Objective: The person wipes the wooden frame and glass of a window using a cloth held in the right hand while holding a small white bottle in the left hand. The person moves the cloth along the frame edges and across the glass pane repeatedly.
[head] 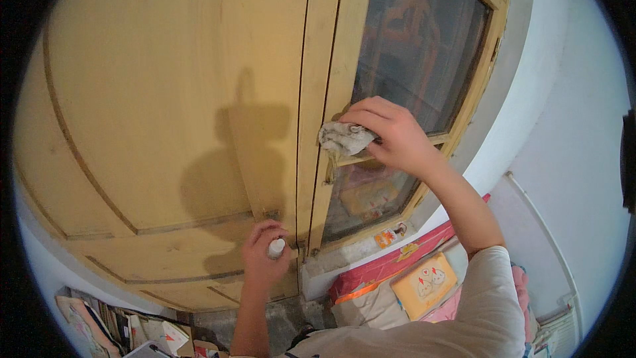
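My right hand [397,134] grips a crumpled, greyish-white cloth [346,138]. The cloth is against the yellow wooden window frame [343,64], close to where a crossbar meets the upright. Lower and to the left, my left hand [263,258] is closed around a small container with a white cap [276,247]; its body is hidden by the fingers. That hand is in front of the lower part of a yellow wooden door [189,84]. Beside the upright, the window's glass pane [407,44] shows reflections.
Below the window, a sill [348,263] carries a small orange packet [385,238]. A yellow cushion or box with cartoon chicks [425,283] lies on bedding at lower right. Books and papers [134,328] are stacked at lower left. A white pipe [546,238] runs along the right wall.
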The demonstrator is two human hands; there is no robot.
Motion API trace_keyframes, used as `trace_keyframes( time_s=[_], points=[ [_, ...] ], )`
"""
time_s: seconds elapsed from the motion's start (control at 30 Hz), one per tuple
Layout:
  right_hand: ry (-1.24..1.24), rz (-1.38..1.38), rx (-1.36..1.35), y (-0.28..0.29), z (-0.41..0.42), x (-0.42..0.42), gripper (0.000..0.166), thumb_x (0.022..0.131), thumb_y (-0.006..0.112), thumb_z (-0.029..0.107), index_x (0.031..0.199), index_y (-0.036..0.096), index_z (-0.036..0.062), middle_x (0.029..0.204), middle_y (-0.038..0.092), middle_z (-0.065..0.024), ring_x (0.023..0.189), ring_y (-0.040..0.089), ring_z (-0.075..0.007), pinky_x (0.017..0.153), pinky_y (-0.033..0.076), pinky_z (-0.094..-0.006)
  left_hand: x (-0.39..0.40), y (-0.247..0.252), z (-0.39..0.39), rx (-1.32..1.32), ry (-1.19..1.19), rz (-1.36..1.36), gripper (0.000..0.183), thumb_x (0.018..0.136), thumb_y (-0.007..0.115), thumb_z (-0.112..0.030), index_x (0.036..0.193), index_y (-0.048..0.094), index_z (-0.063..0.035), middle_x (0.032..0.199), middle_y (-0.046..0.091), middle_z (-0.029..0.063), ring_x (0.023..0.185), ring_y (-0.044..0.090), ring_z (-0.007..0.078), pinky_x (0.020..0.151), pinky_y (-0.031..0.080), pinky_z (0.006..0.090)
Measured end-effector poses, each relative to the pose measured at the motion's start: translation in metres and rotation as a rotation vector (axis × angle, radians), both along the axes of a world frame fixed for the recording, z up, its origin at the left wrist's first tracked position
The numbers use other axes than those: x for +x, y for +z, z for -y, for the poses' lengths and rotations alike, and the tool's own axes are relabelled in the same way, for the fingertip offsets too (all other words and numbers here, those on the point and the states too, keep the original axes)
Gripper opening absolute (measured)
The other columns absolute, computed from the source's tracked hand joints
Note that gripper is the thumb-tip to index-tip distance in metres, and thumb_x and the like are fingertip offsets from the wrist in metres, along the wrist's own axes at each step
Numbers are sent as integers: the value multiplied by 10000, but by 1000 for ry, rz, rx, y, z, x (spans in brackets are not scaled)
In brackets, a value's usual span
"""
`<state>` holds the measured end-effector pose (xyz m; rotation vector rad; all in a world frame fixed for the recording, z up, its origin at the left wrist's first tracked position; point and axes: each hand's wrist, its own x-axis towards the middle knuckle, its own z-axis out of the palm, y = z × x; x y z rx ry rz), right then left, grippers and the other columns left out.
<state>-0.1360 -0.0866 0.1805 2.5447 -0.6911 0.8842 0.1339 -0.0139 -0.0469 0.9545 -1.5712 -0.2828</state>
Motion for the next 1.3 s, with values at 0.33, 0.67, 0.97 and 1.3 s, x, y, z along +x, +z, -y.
trace_keyframes(
  time_s=[0.33, 0.67, 0.97, 1.3],
  points=[
    [-6, 69, -151, 34, 3, 6, 515, 623, 690, -61, 1124, 634, 43, 1071, 626, -135, 979, 630, -360, 851, 539, -412, 5, 35, 19, -175, -36, 263, 234, 689, 735, -29, 905, 653, -70, 1349, 616, 150, 1256, 587, 363, 1021, 488, 474],
    [92, -227, -339, -10, 10, 0, 397, 737, 660, 121, 1128, 625, 56, 1029, 593, -95, 896, 612, -277, 739, 525, -380, 6, 59, 27, -233, 149, 736, 244, 678, 787, -216, 777, 700, -10, 1616, 288, 261, 1490, 282, 468, 1190, 298, 578],
    [47, -229, -474, 43, 3, -2, 341, 755, 661, 131, 1086, 620, 64, 964, 561, -80, 842, 592, -268, 715, 518, -375, -7, 57, 24, -174, 188, 785, 285, 682, 780, -221, 813, 737, 28, 1618, 208, 322, 1496, 222, 515, 1186, 311, 566],
    [-47, -58, -559, 101, 3, -3, 573, 586, 757, -41, 1128, 620, 86, 1040, 598, -94, 926, 618, -322, 755, 537, -412, -4, 51, 30, -228, 150, 789, 300, 693, 771, -228, 832, 737, 36, 1606, 224, 336, 1488, 228, 536, 1175, 330, 556]
  ],
)
